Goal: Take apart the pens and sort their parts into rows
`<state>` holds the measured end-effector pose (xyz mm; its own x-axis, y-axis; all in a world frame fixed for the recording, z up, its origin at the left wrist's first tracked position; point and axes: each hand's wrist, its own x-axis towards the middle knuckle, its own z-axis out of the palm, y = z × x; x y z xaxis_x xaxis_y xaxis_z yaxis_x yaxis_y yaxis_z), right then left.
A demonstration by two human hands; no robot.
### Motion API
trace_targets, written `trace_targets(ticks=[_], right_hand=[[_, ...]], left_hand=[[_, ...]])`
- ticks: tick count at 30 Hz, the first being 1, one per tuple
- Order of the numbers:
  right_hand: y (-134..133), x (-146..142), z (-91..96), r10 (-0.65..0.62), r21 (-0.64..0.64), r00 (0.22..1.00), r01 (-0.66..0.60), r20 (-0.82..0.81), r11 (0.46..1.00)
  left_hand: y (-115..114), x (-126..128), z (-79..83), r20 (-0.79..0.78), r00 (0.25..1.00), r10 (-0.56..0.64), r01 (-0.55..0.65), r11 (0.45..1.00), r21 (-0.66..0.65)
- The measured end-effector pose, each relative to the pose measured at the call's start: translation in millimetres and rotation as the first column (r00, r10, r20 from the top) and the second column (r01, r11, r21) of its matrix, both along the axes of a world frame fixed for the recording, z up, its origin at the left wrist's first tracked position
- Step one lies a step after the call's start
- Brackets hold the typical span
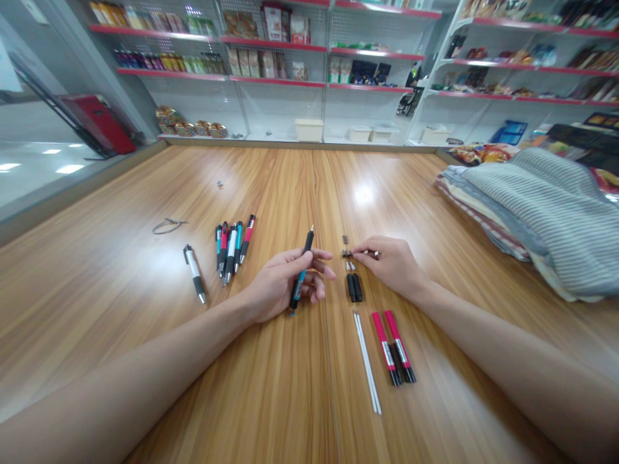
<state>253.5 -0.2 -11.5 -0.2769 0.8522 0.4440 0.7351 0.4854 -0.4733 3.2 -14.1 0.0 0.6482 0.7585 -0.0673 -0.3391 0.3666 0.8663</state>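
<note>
Indoors, wooden table point(120, 322) beside stocked shelves point(275, 82).

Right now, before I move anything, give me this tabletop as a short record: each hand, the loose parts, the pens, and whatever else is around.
Left hand: holds a teal and black pen
Right hand: at the small dark parts; whether it grips one is unclear
Loose parts, nearer the person: two black sleeves, two thin white rods, pink and black barrels
Pens at left: a mixed cluster; one white and black pen apart
Beyond those pens: looped grey cord
Far right: folded cloths
</note>
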Motion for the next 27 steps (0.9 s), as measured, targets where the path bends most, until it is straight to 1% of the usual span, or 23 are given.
trace_targets(ticks=[7, 15, 20, 22, 24, 25, 27], right_hand=[[-0.1, -1.3, -1.8, -0.041, -0.014, 0.999, 0.041, -0.022, 0.999], [-2.0, -1.2, -1.5, -0.07, -0.049, 0.995, 0.067, -0.069, 0.997], [-2.0, -0.9, -1.2, -0.079, -0.069, 0.993, 0.074, -0.087, 0.995], [-3.4, -1.2, 0.2, -0.078, -0.056, 0.992, 0.073, -0.097, 0.996], [-7.3, -1.2, 2.8, -0.054, -0.037, 0.991, 0.05, -0.12, 0.998], [-10.3, -1.1, 4.6, -0.028, -0.023, 0.992, 0.026, -0.126, 0.999], [-18.0, -1.0, 8.8, 0.044, 0.017, 0.993, -0.042, -0.111, 0.999]], left_hand=[[-1.3, 1.9, 4.4, -0.037, 0.999, 0.026, -0.026, 1.0, 0.005], [2.8, 0.1, 5.4, 0.006, 1.0, -0.02, 0.021, 0.992, -0.121], [3.0, 0.2, 7.2, -0.009, 1.0, -0.023, 0.021, 0.993, -0.116], [2.7, 0.3, 7.4, -0.022, 1.0, -0.018, 0.015, 0.995, -0.099], [1.2, 0.5, 7.0, -0.064, 0.998, -0.019, 0.016, 0.999, -0.05], [-0.2, 0.9, 6.6, -0.108, 0.994, -0.031, 0.031, 1.0, -0.006], [-4.4, 2.4, 5.8, -0.248, 0.968, -0.046, 0.078, 0.99, 0.119]])
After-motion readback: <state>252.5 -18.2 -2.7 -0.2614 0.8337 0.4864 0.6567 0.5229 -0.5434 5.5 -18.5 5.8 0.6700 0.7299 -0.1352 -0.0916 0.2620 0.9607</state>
